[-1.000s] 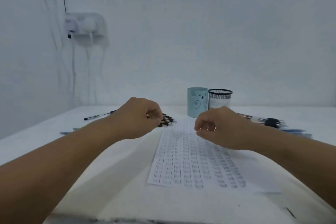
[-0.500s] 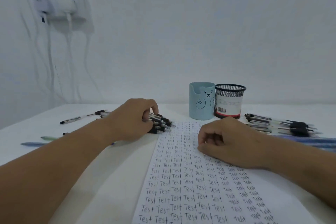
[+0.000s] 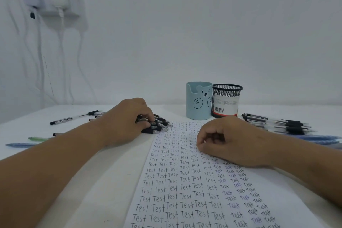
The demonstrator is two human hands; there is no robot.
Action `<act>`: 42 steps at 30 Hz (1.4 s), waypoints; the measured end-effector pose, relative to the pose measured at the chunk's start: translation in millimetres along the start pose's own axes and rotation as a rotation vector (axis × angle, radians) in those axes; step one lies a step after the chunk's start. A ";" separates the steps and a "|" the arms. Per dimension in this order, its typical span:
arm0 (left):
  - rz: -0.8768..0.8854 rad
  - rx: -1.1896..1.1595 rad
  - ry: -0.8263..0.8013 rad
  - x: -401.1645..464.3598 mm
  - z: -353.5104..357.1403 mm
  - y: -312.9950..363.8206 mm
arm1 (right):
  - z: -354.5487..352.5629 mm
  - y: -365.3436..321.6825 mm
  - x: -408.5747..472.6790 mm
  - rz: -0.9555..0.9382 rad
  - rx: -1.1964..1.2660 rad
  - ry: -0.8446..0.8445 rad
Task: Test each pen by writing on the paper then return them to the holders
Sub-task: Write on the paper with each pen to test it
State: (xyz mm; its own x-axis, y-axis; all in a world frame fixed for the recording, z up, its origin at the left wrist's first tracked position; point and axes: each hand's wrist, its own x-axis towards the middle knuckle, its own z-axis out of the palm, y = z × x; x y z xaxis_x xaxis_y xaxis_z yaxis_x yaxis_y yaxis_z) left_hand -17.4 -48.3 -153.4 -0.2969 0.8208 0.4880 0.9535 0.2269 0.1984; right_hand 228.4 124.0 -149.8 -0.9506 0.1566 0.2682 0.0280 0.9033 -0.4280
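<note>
The fingers of the left hand were curled down over a bunch of black pens, gripping them where they lay on the table just beside the top left corner of the paper. The pen tips pointed right, onto the edge of the sheet. The right hand rested on the paper with its fingers curled loosely inward, and nothing could be seen held in them. The paper ran from near the holders toward the person and was covered in rows of the word "Test". Beyond its far edge stood two holders touching each other: a light blue cup with a bear face on the left and a black mesh cup on the right. No pens showed above either rim. More black pens lay in a row to the right of the holders, with blue pens nearer the right forearm. Left of the left arm, a few scattered pens lay well apart, among them a green one and a blue one.
</note>
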 end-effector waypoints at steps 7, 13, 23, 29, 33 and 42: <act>0.004 -0.215 0.272 -0.2 -4.4 17.1 | -1.2 -1.2 -0.6 0.003 -0.031 -0.005; -0.100 -0.775 0.585 -1.2 -28.5 55.1 | -2.0 -1.6 -1.0 0.016 -0.026 -0.012; -0.523 -1.740 0.464 -7.9 -14.2 105.3 | -12.3 -5.2 0.4 0.166 0.876 0.306; -0.481 -1.096 0.195 3.3 1.2 102.1 | -34.9 -5.6 -0.9 0.241 1.370 0.432; -0.432 -0.957 0.121 6.5 11.4 113.0 | -34.6 -1.4 -1.9 0.278 1.440 0.331; -0.362 -0.949 0.126 -8.0 14.6 122.1 | -21.9 5.7 1.3 0.229 1.430 0.300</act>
State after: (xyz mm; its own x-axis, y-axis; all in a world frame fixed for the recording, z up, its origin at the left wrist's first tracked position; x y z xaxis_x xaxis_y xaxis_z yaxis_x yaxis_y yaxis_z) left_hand 102.1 -19.5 -145.5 -0.6147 0.7117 0.3401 0.3872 -0.1034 0.9162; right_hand 234.1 138.1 -133.0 -0.8645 0.4742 0.1667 -0.3256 -0.2756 -0.9045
